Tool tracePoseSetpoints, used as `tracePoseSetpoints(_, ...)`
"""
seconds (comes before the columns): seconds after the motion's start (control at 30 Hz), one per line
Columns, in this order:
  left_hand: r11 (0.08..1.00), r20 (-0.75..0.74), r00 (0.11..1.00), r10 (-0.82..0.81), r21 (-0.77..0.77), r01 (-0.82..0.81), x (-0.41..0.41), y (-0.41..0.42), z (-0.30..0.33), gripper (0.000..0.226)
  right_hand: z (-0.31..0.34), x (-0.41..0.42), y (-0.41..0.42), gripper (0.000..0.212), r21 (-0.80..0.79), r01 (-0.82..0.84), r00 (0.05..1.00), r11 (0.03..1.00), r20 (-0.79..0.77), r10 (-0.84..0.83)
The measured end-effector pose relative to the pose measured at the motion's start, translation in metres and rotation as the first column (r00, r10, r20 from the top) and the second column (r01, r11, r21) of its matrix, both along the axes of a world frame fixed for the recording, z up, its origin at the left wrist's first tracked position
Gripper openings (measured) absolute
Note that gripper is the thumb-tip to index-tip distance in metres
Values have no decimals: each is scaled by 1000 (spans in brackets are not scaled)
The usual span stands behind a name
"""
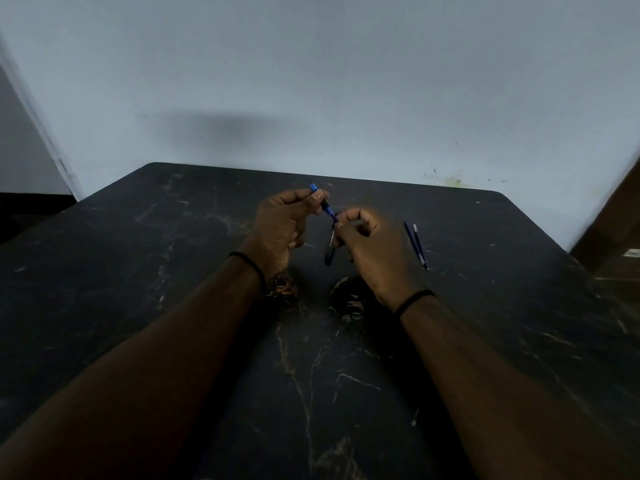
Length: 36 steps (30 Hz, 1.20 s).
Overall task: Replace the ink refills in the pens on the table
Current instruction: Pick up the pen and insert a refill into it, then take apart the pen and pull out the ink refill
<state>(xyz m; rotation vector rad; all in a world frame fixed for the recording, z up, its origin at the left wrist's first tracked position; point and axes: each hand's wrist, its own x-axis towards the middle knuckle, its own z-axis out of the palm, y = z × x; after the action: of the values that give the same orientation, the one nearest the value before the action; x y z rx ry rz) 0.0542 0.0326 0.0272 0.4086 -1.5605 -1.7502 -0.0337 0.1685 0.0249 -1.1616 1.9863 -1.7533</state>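
Above the dark marble table (173,271), both hands hold a blue pen (327,209). My left hand (282,226) grips its upper barrel, and the blue end sticks out past the fingers. My right hand (372,244) pinches the lower end. A dark piece (330,252), whether a pen part or a second pen I cannot tell, hangs below the right fingers. Two thin blue refills (417,244) lie side by side on the table, just right of my right hand.
A pale wall rises right behind the table's far edge (311,173). A brown wooden piece of furniture (613,233) stands past the table's right corner. A black band circles each wrist.
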Motion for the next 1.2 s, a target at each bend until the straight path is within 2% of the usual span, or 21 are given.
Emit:
tracePoseSetpoints(0.17,997,34,997,67,-34,-66,2,2,5,19,-3,-2,-2,16,17,70,992,997,-109,-68)
tracePoseSetpoints(0.23,986,12,988,156,-69,-155,1,-2,8,23,-3,-2,0,19,49,103,976,994,-196,-91)
tracePoseSetpoints(0.27,965,10,972,234,-122,-232,2,-5,8,27,-3,-2,1,20,63,114,966,991,-238,-96)
tracePoseSetpoints(0.33,869,43,905,424,-302,-392,3,-13,7,32,-3,-2,2,20,74,129,951,989,-291,-102)
tracePoseSetpoints(0.4,777,108,833,542,-443,-448,5,-25,3,33,-4,-3,2,20,87,136,950,987,-296,-104)
tracePoseSetpoints(0.5,753,255,777,576,-536,-382,9,-38,-5,34,-5,-5,1,20,88,136,956,987,-274,-107)
tracePoseSetpoints(0.63,653,432,600,674,-728,-210,16,-38,-9,30,-7,-7,0,20,72,147,950,987,-289,-120)
tracePoseSetpoints(0.73,640,540,482,690,-766,-59,21,-37,-7,30,-8,-8,0,20,69,157,940,985,-315,-128)
tracePoseSetpoints(0.87,620,563,396,726,-785,-21,24,-36,-6,36,-9,-8,0,19,82,152,938,985,-325,-117)
tracePoseSetpoints(0.97,564,521,355,776,-825,-23,25,-33,-5,38,-10,-9,-1,20,79,152,938,985,-327,-119)
tracePoseSetpoints(1.03,527,483,354,801,-849,-35,24,-31,-2,38,-11,-8,-2,21,68,135,952,989,-286,-110)
tracePoseSetpoints(1.07,523,462,386,798,-850,-65,23,-29,0,39,-11,-8,-3,21,48,124,963,991,-246,-108)
tracePoseSetpoints(1.13,529,386,526,757,-836,-148,19,-23,3,48,-10,-8,-5,18,-27,116,981,993,-152,-118)
tracePoseSetpoints(1.2,486,232,686,690,-851,-201,12,-11,4,48,-7,-7,-6,15,-115,125,990,986,-56,-132)
